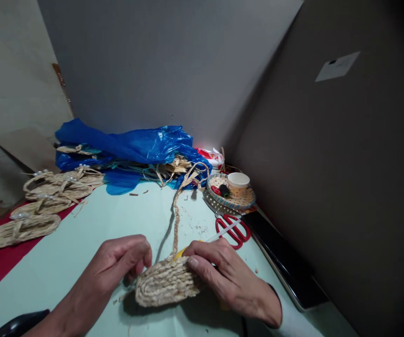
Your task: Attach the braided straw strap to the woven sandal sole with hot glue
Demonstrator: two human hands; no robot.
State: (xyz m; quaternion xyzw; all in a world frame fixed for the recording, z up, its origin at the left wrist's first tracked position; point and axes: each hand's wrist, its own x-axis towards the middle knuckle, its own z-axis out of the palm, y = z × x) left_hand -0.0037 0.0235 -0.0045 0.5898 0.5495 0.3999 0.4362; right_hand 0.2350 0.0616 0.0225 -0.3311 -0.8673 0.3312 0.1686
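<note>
A small woven straw sole (pixel 165 285) lies on the pale green table (pixel 93 238) near the front edge. My right hand (pixel 228 276) is closed on its right end, thumb pressed on the weave, with something yellow showing under the fingers. My left hand (pixel 123 262) is curled at the sole's left end, fingers pinched together against its edge. A braided straw cord (pixel 177 213) runs up from the sole toward the back of the table.
Red-handled scissors (pixel 233 229) lie right of the cord. A woven tray (pixel 230 196) holds a paper cup (pixel 238 180) and thread spools. Several finished straw sandals (pixel 44 201) lie at left on red cloth. Blue plastic bags (pixel 132 147) with straw are piled at the back. A dark flat slab (pixel 282 257) lies along the right wall.
</note>
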